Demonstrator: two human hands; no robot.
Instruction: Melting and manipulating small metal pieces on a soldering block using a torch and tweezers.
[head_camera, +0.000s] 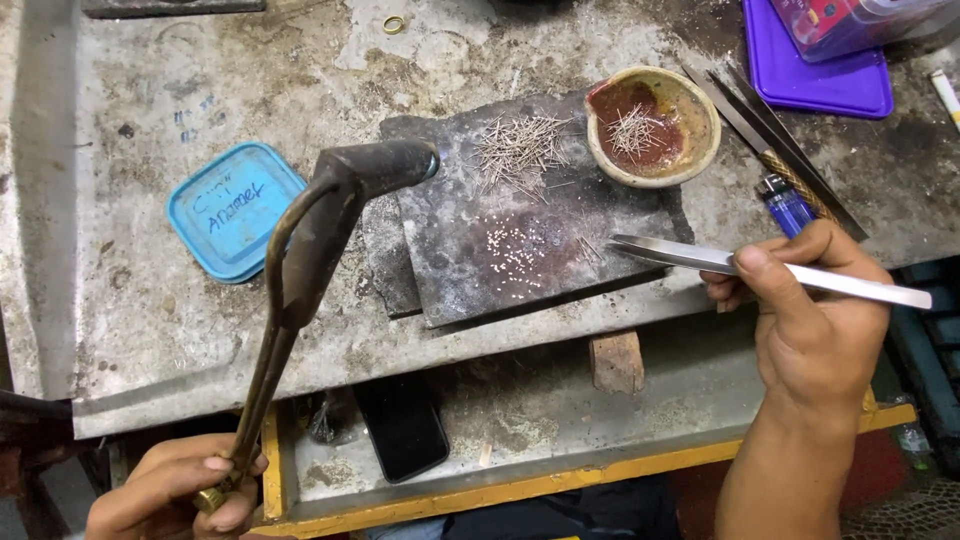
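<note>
Tweezers (760, 268) pinched in my right hand (815, 330) point at the slab's (520, 250) beads, while my left hand (175, 495) grips the torch (310, 250) angled overhead.

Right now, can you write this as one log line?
left hand: holds torch | right hand: holds tweezers | tweezer tips over slab | bowl: holds pins

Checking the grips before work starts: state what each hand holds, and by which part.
Left hand holds the blowtorch by its brass lower end; right hand holds steel tweezers mid-length.

Blue lid (234, 210), lighter (787, 205) (purple tray (815, 85) behind)
</note>
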